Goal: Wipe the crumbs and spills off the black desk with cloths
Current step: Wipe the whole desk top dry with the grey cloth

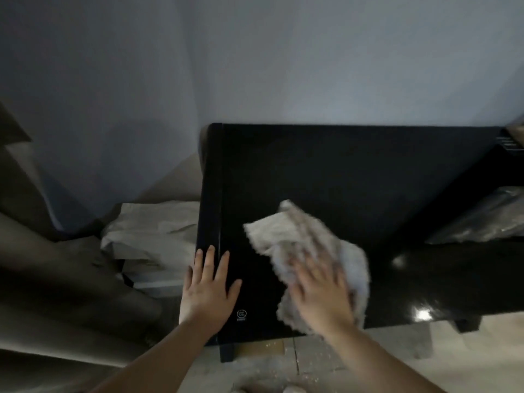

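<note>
A glossy black desk (354,177) stands against the grey wall. A crumpled white cloth (289,231) lies on its near left part. My right hand (320,290) presses flat on the cloth's near end, fingers spread and blurred with motion. My left hand (209,285) rests flat and empty on the desk's left edge, fingers apart. A small white logo (242,314) is printed near the front edge. I cannot make out crumbs or spills on the dark top.
Crumpled pale paper or plastic sheeting (150,234) lies on the floor left of the desk. A clear plastic-wrapped bundle (482,219) sits on the desk's right side. Pale crumbs dot the floor tiles (283,367) below the front edge. Brown cardboard (34,251) fills the left.
</note>
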The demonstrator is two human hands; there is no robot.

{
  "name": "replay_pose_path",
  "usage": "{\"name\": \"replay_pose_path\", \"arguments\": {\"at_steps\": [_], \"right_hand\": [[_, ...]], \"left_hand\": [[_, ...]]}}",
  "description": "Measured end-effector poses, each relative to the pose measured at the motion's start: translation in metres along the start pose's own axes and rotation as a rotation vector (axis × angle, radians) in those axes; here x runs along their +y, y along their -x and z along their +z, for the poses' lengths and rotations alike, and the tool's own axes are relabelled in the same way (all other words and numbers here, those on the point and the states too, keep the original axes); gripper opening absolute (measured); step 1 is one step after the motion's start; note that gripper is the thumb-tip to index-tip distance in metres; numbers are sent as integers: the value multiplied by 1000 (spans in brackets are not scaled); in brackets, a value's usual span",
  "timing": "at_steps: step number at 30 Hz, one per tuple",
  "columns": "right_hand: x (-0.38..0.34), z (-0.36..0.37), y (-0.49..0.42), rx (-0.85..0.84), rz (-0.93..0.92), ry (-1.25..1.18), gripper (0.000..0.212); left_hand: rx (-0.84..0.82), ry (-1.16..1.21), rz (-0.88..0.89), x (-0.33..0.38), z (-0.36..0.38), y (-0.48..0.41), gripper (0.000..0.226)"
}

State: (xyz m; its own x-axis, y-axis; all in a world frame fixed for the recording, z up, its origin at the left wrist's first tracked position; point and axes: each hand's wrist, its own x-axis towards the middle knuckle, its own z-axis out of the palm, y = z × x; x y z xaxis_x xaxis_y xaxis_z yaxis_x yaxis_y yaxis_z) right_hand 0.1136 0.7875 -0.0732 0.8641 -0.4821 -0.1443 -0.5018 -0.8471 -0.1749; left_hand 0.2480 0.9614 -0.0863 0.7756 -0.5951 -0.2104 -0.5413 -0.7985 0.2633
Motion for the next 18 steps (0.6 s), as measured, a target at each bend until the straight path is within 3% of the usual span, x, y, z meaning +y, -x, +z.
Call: {"name": "replay_pose_path", "arguments": {"at_steps": [2,4,8,10,13,18], "right_hand": [[17,-4,2,-4,324,-45,59],[-5,-6,6,6,407,-71,56],[-70,10,22,-61,-94,-78,62],[-63,12,18,-47,-205,-56,67],[-25,3,10,-40,-251,-79,67],[49,-5,10,-12,-110,-24,70]], "left_hand": [[35,-50,4,8,3,7,74],[55,-64,26,12,3,10,59],[67,45,98,37,-4,3,57],[66,127,63,49,-7,-1,60],[50,110,43,65,-4,-5,56],[17,34,93,114,12,-8,55]]}}
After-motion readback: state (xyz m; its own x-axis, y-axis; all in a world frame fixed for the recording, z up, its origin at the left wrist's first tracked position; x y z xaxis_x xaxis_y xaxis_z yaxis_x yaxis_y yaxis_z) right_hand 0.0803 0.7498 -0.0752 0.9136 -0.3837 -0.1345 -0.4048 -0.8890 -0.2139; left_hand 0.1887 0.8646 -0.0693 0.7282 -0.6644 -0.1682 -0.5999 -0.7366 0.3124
